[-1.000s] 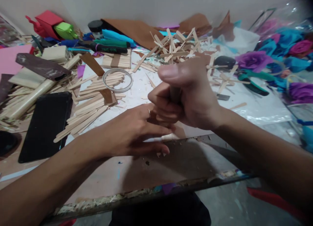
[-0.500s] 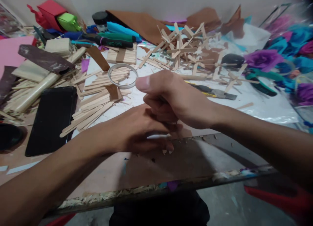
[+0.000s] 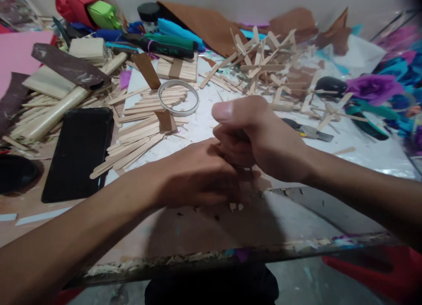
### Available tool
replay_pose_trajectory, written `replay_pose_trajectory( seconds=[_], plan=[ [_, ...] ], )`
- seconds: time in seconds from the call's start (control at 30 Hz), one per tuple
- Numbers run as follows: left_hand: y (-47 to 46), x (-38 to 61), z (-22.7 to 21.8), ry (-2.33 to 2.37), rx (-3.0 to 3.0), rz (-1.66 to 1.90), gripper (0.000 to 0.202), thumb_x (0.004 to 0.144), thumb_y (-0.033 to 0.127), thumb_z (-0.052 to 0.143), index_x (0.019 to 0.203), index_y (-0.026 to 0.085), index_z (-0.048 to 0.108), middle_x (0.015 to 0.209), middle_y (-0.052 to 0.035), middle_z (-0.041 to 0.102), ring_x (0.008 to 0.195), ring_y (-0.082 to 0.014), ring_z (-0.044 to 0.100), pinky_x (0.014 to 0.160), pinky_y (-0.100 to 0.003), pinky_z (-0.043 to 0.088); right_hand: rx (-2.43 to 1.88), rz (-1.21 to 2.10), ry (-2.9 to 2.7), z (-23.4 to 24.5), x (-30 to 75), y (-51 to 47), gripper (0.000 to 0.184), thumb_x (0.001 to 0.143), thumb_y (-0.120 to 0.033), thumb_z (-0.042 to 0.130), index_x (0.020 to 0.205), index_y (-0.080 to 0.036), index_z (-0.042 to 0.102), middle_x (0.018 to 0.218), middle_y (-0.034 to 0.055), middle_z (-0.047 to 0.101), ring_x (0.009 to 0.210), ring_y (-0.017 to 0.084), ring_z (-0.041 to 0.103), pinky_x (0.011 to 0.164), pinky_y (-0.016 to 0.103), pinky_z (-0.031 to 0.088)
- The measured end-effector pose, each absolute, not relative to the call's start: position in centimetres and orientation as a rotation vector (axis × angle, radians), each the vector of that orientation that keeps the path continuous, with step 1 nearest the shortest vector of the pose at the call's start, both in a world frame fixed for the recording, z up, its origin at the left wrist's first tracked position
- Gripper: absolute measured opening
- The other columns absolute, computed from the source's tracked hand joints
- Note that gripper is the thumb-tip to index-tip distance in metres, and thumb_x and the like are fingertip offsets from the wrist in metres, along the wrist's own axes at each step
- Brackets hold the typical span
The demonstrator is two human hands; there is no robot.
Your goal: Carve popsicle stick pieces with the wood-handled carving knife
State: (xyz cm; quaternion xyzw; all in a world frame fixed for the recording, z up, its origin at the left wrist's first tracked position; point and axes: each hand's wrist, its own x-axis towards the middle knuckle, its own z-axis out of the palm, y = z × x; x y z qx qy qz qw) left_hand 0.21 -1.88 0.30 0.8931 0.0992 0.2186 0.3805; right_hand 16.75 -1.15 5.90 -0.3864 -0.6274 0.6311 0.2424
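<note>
My left hand (image 3: pixel 194 177) lies palm down on the table near its front edge, fingers curled toward my right hand and pressed on something they hide. My right hand (image 3: pixel 260 138) is a fist just above and behind it, thumb stretched out on top. Whatever the fist grips does not show. Small wood chips (image 3: pixel 235 206) lie on the table right below the two hands. A fan of loose flat wooden sticks (image 3: pixel 138 138) lies just left of my left hand.
A black phone (image 3: pixel 79 151) lies at the left. A tape ring (image 3: pixel 178 97), a utility knife (image 3: pixel 306 130), a heap of crossed sticks (image 3: pixel 263 59), a green-handled tool (image 3: pixel 168 48) and paper flowers (image 3: pixel 374 87) crowd the back. The chipped table edge (image 3: pixel 198 261) runs below.
A pale stick showed under my left fingers earlier and is hidden now. My right fist dropped toward the left hand, then shifted slightly right. The view has tilted.
</note>
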Motion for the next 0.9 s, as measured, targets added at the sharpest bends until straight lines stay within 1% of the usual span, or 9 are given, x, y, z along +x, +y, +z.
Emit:
replay_pose_trajectory(
  seconds=[0.1,0.2,0.3,0.4,0.57,0.67,0.73,0.83,0.9],
  plan=[
    [-1.9,0.0,0.2,0.288,2.269,0.542,0.013,0.097,0.021,0.070,0.100,0.023,0.083,0.112,-0.0058,0.081,0.110,-0.0231,0.072,0.093,-0.033,0.058,-1.000,1.702,-1.653,5.5,16.7,-1.0,0.057,0.097,-0.052,0.057,0.054,-0.024,0.032,0.048,-0.0072,0.022,0.044,0.008,0.017,0.039,0.028,0.013],
    [-1.8,-0.2,0.3,0.282,2.212,0.540,0.015,0.094,0.017,0.072,0.103,0.024,0.082,0.116,-0.0040,0.081,0.113,-0.0224,0.072,0.097,-0.032,0.058,-0.998,1.790,-1.581,5.4,16.4,-0.7,0.052,0.098,-0.045,0.052,0.053,-0.024,0.034,0.044,-0.0072,0.021,0.041,0.008,0.017,0.037,0.027,0.016],
    [-1.8,-0.2,0.3,0.267,2.187,0.552,0.016,0.093,0.014,0.072,0.102,0.024,0.082,0.116,-0.0035,0.081,0.115,-0.0230,0.072,0.097,-0.032,0.058,-1.005,1.788,-1.554,5.6,16.1,-0.7,0.053,0.098,-0.043,0.052,0.052,-0.025,0.033,0.043,-0.0071,0.020,0.041,0.009,0.015,0.037,0.028,0.019],
    [-1.8,-0.3,0.5,0.281,2.196,0.536,0.017,0.091,0.013,0.073,0.100,0.023,0.082,0.118,-0.0045,0.080,0.115,-0.0245,0.071,0.095,-0.032,0.058,-1.005,1.785,-1.584,5.8,16.1,-0.9,0.055,0.097,-0.046,0.055,0.051,-0.025,0.032,0.044,-0.0067,0.022,0.041,0.009,0.016,0.038,0.029,0.019],
    [-1.8,-0.2,0.7,0.278,2.229,0.540,0.019,0.090,0.009,0.070,0.098,0.021,0.082,0.110,-0.0043,0.082,0.109,-0.0231,0.073,0.093,-0.030,0.058,-0.976,1.660,-1.652,4.6,16.3,-1.1,0.063,0.101,-0.058,0.054,0.053,-0.024,0.032,0.046,-0.0073,0.021,0.043,0.007,0.014,0.038,0.027,0.009],
    [-1.7,0.2,0.6,0.252,2.317,0.561,0.015,0.100,0.022,0.066,0.104,0.019,0.080,0.113,-0.0076,0.082,0.110,-0.0233,0.074,0.099,-0.034,0.057,-0.918,1.718,-1.570,4.2,16.4,-0.6,0.065,0.100,-0.061,0.056,0.051,-0.024,0.035,0.044,-0.0078,0.023,0.040,0.007,0.016,0.036,0.026,0.008],
    [-1.5,0.4,0.4,0.255,2.426,0.607,0.024,0.104,0.034,0.066,0.117,0.019,0.079,0.121,-0.0121,0.080,0.119,-0.0267,0.072,0.106,-0.040,0.055,-0.879,1.858,-1.444,4.7,16.8,-0.1,0.064,0.099,-0.058,0.054,0.048,-0.025,0.034,0.041,-0.0079,0.022,0.036,0.007,0.016,0.034,0.026,0.010],
    [-1.4,0.5,0.1,0.265,2.559,0.697,0.037,0.102,0.042,0.068,0.127,0.016,0.077,0.133,-0.0193,0.074,0.129,-0.0324,0.067,0.108,-0.045,0.054,-0.807,1.916,-1.305,7.1,18.1,0.3,0.069,0.100,-0.061,0.045,0.044,-0.025,0.028,0.038,-0.0083,0.013,0.032,0.007,0.011,0.033,0.026,0.012],
    [-1.4,0.4,0.1,0.271,2.608,0.716,0.040,0.100,0.044,0.070,0.127,0.015,0.077,0.140,-0.0225,0.069,0.135,-0.0352,0.064,0.112,-0.048,0.053,-0.660,1.770,-1.200,8.9,19.2,0.2,0.072,0.105,-0.063,0.039,0.048,-0.022,0.024,0.043,-0.0084,0.010,0.037,0.007,0.008,0.037,0.025,0.012]
  ],
)
